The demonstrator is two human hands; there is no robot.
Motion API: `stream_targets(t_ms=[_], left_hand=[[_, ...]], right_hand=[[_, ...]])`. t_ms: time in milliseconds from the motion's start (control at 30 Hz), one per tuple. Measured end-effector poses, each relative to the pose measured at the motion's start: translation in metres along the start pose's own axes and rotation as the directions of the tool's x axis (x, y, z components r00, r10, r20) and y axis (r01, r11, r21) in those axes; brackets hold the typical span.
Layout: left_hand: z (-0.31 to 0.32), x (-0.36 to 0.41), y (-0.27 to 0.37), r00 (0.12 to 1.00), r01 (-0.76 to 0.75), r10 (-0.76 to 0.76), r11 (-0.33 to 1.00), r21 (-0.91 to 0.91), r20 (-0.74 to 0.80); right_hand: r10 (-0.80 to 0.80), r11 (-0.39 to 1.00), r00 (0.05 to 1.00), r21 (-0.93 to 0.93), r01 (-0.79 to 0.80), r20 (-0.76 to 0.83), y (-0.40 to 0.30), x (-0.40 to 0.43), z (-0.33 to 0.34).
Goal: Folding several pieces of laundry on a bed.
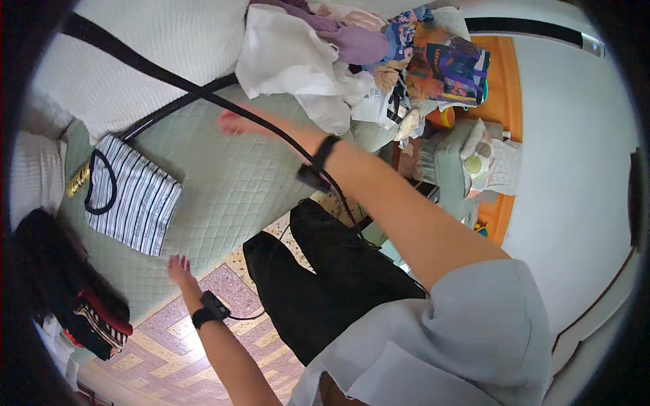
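My left hand (pixel 180 270) is at the near edge of a bed with a pale green quilted cover (pixel 223 188), its fingers slightly spread and nothing seen in them. Close beyond it lies a folded striped cloth (pixel 137 195), white with dark stripes, with a black loop (pixel 112 182) on it. A gold-coloured item (pixel 78 180) shows beside the cloth. Over the upper part of the bed is my right hand (pixel 233 122), blurred, near a heap of white cloth (pixel 289 56); its finger pose is unclear. Both wrists wear black bands with small devices.
A black cable or strap (pixel 244 112) crosses the view before my right arm. Mixed clothes (pixel 360 43) and a colourful printed bag (pixel 447 66) lie at the top. Dark folded clothes (pixel 76 284) are stacked at lower left. Wooden furniture (pixel 508 91) stands by the wall.
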State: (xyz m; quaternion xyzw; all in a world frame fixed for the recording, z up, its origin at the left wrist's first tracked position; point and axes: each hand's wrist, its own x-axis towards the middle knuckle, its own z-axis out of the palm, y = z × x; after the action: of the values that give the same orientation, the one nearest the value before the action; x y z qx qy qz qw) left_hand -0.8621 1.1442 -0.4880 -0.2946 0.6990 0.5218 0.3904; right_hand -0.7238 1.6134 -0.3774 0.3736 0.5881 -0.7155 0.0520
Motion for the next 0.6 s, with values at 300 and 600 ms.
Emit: stream_targets(t_ms=[300,600], left_hand=[[0.144,-0.113,-0.068,0.980,0.108,-0.117,0.992,0.061,0.161],[0.248,-0.222,-0.044,0.951,-0.006,-0.058,0.979,0.204,0.303]], right_hand=[[-0.820,0.445,0.358,-0.891,-0.089,-0.446,-0.018,-0.062,-0.286],[-0.556,0.669,0.592,-0.737,-0.098,-0.584,-0.042,-0.097,-0.326]])
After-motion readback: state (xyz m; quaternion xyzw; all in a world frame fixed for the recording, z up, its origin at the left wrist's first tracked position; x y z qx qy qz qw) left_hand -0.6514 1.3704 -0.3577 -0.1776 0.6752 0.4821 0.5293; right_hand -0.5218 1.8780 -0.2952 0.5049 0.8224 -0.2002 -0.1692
